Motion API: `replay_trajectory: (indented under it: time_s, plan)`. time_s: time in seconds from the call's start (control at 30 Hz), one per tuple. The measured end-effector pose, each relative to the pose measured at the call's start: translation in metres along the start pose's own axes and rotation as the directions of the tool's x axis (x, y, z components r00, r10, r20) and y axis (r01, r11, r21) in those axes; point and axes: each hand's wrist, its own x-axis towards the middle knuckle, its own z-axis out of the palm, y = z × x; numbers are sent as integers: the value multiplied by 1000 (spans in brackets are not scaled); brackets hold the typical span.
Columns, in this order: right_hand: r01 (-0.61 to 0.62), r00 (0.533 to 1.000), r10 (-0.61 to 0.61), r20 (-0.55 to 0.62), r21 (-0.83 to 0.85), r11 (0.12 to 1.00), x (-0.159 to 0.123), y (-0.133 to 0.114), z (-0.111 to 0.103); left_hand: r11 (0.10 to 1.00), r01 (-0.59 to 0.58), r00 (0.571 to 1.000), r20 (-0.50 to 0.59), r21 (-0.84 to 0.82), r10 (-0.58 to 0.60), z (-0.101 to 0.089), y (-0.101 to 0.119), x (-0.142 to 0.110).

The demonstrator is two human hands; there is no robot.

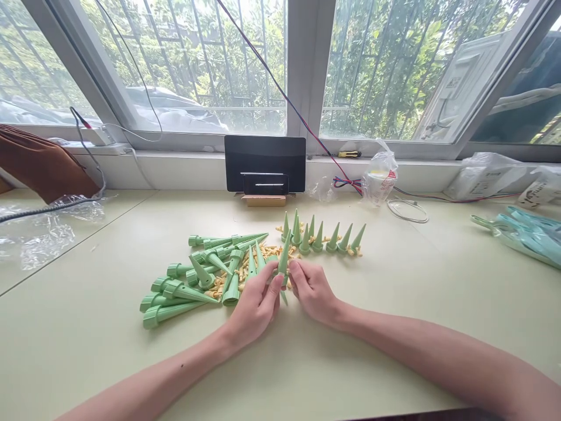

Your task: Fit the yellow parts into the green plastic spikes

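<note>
My left hand (258,301) is wrapped round the base of a green plant watering spike (284,256), held with its point upward. Right beside it, my right hand (313,292) is closed in a pinch at the spike's side, on what looks like a small yellow valve mostly hidden by the fingers. A heap of small yellow valves (243,268) lies behind and left of my left hand. Around that heap are several loose green spikes (175,313), most lying down. Beyond my right hand, several spikes (332,240) stand points up, some with yellow valves at their bases.
A black tablet (265,158) leans on a cardboard stand at the back, with a phone before it. Behind on the right are a plastic bag (379,175) and a coiled white cable (407,211). Teal straps (526,234) lie far right, clear wrap (48,234) far left.
</note>
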Motion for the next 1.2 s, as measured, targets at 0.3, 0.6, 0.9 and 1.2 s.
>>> replay_trajectory:
  time_s: [0.3,0.6,0.9,1.2]
  plan:
    - [-61,998,61,-14,28,998,3,-1,-1,1000,-22,999,-30,22,23,0,-4,0]
    - [-60,998,60,-29,2,998,3,1,0,999,-14,1000,-6,41,14,0,-2,1]
    - [-16,1000,15,-21,-67,998,3,-6,-1,1000,16,1000,15,20,-16,-1,-3,1]
    - [30,999,-34,-18,-168,985,1,-4,-1,998,33,999,41,-47,-31,-3,-2,2]
